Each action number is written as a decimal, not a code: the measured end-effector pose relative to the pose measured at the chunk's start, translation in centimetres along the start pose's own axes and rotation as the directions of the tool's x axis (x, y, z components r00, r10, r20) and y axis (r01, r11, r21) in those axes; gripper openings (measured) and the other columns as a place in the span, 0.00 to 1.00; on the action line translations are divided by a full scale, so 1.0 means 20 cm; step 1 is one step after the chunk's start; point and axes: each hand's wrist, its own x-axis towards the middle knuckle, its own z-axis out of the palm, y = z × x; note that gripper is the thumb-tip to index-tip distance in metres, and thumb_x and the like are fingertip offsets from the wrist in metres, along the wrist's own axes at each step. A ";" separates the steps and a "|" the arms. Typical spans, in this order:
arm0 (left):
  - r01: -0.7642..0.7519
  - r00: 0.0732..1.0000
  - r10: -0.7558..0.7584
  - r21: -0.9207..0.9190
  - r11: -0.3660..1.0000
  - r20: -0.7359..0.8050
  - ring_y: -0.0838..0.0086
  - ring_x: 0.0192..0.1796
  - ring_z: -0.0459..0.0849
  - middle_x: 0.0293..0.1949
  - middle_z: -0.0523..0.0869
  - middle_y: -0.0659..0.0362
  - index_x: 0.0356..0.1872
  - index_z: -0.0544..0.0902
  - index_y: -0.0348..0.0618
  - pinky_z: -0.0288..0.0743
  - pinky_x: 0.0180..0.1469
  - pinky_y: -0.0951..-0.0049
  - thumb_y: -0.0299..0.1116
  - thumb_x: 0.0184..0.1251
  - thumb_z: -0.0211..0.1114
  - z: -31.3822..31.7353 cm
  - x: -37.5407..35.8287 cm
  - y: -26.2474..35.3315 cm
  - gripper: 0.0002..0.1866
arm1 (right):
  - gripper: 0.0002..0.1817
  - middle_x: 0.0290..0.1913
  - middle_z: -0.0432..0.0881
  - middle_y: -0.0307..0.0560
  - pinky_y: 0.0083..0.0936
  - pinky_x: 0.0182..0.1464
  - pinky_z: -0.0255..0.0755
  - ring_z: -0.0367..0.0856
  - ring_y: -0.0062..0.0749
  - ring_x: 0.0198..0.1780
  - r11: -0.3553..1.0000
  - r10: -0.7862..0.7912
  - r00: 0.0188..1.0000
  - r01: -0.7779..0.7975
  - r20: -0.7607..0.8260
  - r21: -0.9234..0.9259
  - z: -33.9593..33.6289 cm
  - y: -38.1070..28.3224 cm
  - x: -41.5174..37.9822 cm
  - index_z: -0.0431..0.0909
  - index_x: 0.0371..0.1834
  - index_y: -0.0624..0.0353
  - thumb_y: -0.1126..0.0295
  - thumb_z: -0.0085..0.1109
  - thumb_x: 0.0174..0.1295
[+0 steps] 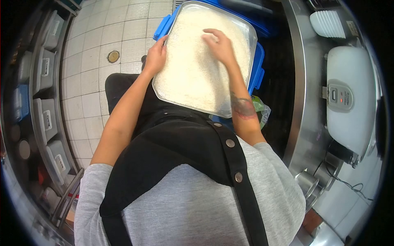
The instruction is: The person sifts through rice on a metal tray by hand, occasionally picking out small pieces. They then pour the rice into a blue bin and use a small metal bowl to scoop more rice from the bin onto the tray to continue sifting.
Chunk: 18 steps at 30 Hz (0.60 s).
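Observation:
A metal tray (253,39) with a raised rim is covered by a layer of fine, cream-white grains (184,69). It extends forward from my lap over blue plastic tubs. My left hand (156,56) grips its left edge, with the thumb over the rim. Above the grains, right of the tray's centre, is my right hand (220,46), its fingers bent and apart with nothing in them. A shadow falls on the grains beneath that hand.
A blue plastic tub (258,63) shows under the tray. To the right, a steel counter (297,98) carries a rice cooker (349,94) and stacked white bowls (327,24). Shelves with grey bins (44,69) line the left. A round drain (113,56) marks the tiled floor.

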 end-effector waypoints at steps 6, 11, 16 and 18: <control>0.003 1.000 -0.003 -0.017 1.000 -0.008 0.48 0.54 0.81 0.52 0.82 0.39 0.63 0.74 0.44 0.73 0.56 0.58 0.26 0.70 0.51 0.00 0.00 0.00 0.21 | 0.19 0.65 0.74 0.44 0.42 0.66 0.61 0.68 0.44 0.67 0.903 -0.142 0.985 0.170 0.101 -0.394 0.29 -0.03 -0.29 0.84 0.49 0.45 0.59 0.70 0.52; 0.104 0.993 -0.105 0.013 0.994 0.055 0.47 0.54 0.82 0.51 0.83 0.40 0.63 0.74 0.45 0.74 0.56 0.58 0.26 0.70 0.52 -0.02 0.00 0.05 0.20 | 0.18 0.50 0.81 0.48 0.38 0.55 0.71 0.78 0.41 0.53 0.962 -0.152 0.940 0.212 0.305 -0.173 0.19 0.13 -0.53 0.84 0.46 0.49 0.74 0.67 0.49; 0.037 0.999 -0.037 0.018 0.999 0.014 0.47 0.51 0.83 0.47 0.84 0.40 0.63 0.73 0.46 0.75 0.53 0.56 0.26 0.70 0.52 -0.01 0.00 0.02 0.21 | 0.18 0.46 0.85 0.49 0.31 0.46 0.78 0.84 0.33 0.46 0.947 0.318 0.933 -0.323 0.168 -0.001 -0.11 0.00 -0.41 0.84 0.42 0.58 0.87 0.54 0.51; 0.042 0.999 -0.042 0.032 0.999 0.010 0.47 0.51 0.83 0.47 0.84 0.40 0.63 0.73 0.46 0.75 0.53 0.57 0.27 0.70 0.52 -0.01 0.00 0.01 0.21 | 0.20 0.47 0.85 0.49 0.28 0.46 0.79 0.84 0.31 0.48 0.895 0.382 0.914 -0.402 0.135 0.193 -0.23 -0.08 -0.33 0.84 0.43 0.60 0.90 0.50 0.51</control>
